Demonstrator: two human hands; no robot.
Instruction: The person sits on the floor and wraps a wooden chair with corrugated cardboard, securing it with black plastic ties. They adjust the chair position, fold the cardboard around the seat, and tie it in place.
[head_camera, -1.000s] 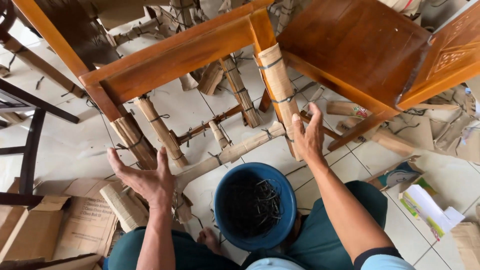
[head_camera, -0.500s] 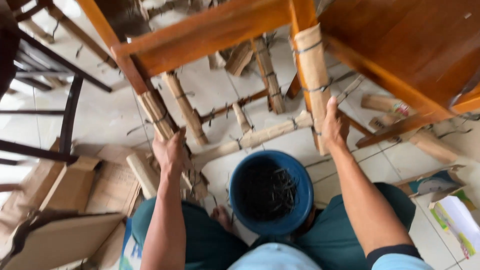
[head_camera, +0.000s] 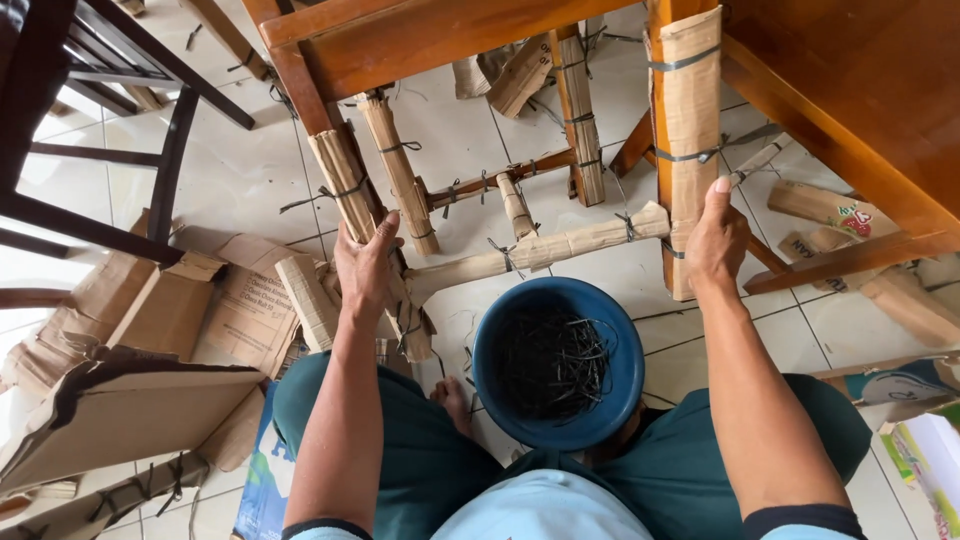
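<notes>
Two hands grip two legs of a wooden chair (head_camera: 420, 45) that stands on the white tiled floor (head_camera: 240, 170) in front of the seated person. Each leg is sheathed in brown corrugated cardboard bound with dark ties. The left hand (head_camera: 367, 268) is closed around the left wrapped leg (head_camera: 350, 200), fingers curled over the cardboard low on the leg. The right hand (head_camera: 716, 238) is wrapped around the right wrapped leg (head_camera: 686, 120), forefinger pointing up along its outer edge. A cardboard-wrapped crossbar (head_camera: 540, 250) runs between the two legs, just above a blue bucket (head_camera: 557, 362) that sits between the person's knees and holds a tangle of black ties. Flattened cardboard pieces (head_camera: 130, 410) crowd the floor on the left, and a dark chair frame (head_camera: 90, 110) stands beyond them. On the right, another wooden seat (head_camera: 860, 110) overhangs close to the right hand, leaving little room there; open tile shows mostly under the chair.
</notes>
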